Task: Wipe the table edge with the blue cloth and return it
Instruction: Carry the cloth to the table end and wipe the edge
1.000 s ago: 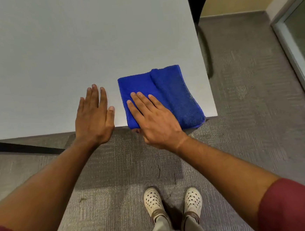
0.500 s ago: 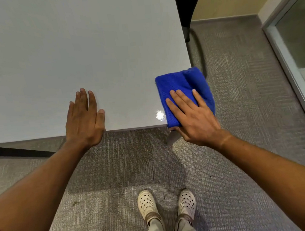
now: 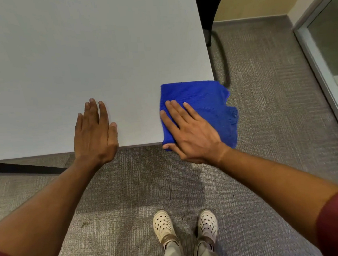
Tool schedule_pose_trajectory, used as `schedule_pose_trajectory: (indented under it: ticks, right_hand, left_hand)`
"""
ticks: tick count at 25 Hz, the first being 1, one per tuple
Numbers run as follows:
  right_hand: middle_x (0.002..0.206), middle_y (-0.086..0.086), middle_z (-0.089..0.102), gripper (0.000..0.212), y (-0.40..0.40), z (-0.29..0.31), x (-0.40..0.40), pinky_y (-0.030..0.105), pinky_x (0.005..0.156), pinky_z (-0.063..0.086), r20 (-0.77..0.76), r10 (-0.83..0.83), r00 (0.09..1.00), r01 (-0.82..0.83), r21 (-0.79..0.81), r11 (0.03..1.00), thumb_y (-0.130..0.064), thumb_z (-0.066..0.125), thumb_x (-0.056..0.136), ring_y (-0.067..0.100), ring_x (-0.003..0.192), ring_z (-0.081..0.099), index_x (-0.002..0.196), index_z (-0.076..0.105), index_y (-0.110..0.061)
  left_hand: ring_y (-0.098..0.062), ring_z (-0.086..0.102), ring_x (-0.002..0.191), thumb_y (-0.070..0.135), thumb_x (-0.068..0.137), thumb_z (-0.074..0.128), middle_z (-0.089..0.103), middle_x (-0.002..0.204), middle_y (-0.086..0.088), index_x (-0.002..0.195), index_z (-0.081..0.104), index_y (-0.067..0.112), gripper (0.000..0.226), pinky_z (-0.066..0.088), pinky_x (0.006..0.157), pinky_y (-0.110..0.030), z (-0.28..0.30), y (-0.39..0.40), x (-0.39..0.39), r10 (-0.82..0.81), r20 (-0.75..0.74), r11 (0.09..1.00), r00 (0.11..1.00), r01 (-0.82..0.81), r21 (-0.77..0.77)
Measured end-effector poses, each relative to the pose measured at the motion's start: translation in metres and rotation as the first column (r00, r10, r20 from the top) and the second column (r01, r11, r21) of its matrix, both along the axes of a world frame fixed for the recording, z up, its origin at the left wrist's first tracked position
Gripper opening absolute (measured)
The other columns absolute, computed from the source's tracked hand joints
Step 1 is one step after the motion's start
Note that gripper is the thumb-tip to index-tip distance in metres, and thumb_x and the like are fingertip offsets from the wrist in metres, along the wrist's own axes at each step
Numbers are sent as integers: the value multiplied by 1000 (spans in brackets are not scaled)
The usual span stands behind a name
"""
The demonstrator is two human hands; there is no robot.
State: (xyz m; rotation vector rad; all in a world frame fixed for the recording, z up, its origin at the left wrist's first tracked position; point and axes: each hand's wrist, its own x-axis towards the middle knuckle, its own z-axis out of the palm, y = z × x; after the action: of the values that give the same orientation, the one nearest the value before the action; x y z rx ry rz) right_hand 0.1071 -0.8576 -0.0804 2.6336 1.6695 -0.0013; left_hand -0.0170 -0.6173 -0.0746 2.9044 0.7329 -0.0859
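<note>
The folded blue cloth (image 3: 204, 102) lies on the near right corner of the white table (image 3: 77, 54), its right part hanging past the table's right edge. My right hand (image 3: 188, 132) presses flat on the cloth's near left part, fingers spread on top and thumb under the near edge. My left hand (image 3: 94, 133) rests flat on the bare tabletop by the near edge, to the left of the cloth and apart from it, holding nothing.
Grey carpet (image 3: 274, 119) lies beyond the table's right and near edges. A black chair (image 3: 207, 9) stands behind the table's right edge. A glass door frame (image 3: 322, 79) runs along the far right. My two feet in white shoes (image 3: 184, 225) stand below.
My right hand slid the cloth rightward along the near edge until it overhung the right corner. The left hand stayed flat on the table.
</note>
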Motion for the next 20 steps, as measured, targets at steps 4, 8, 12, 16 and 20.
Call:
schedule_pose_trajectory:
  ticks: [4,8,12,16,20]
  right_hand:
    - [161,23,18,83,23,-3,-13,51,121,15,-11,16,1000,-16,25,1000,-64,25,97,34,151,13,154,21,-3]
    - [161,20,22,81,-4,-6,-4,49,121,17,-2,-32,999,32,60,998,-64,28,97,31,150,18,153,25,-5]
    - [162,17,21,82,-41,0,11,48,122,18,-34,-89,995,91,39,995,-66,27,96,28,151,16,154,25,-8]
    - [165,16,6,82,-40,5,17,49,124,4,-265,-344,901,395,168,903,-64,31,94,28,153,2,156,16,-12]
    - [163,22,-4,77,-22,2,20,47,124,10,-316,-596,738,648,86,757,-54,31,100,37,151,-5,156,8,-5]
  left_hand:
    - [-26,-4,151,41,94,18,-3,163,-17,154,3,7,71,0,122,-42,-2,2,0,-8,8,1000,1000,8,-6]
    - [-26,-7,151,43,94,18,-6,163,-18,154,0,8,72,-2,122,-43,-1,4,-1,-28,-8,999,1000,28,-19]
    - [-24,-10,151,45,94,20,-9,163,-16,154,-3,9,74,-4,121,-41,-1,3,18,-106,16,992,994,107,-72]
    - [-23,-10,151,47,94,19,-10,163,-13,154,-4,10,74,-4,122,-40,-3,-2,45,-124,61,986,990,130,-100]
    - [-25,-9,151,46,94,20,-8,163,-15,154,-1,8,74,-4,122,-42,-2,12,69,-156,78,983,985,162,-81]
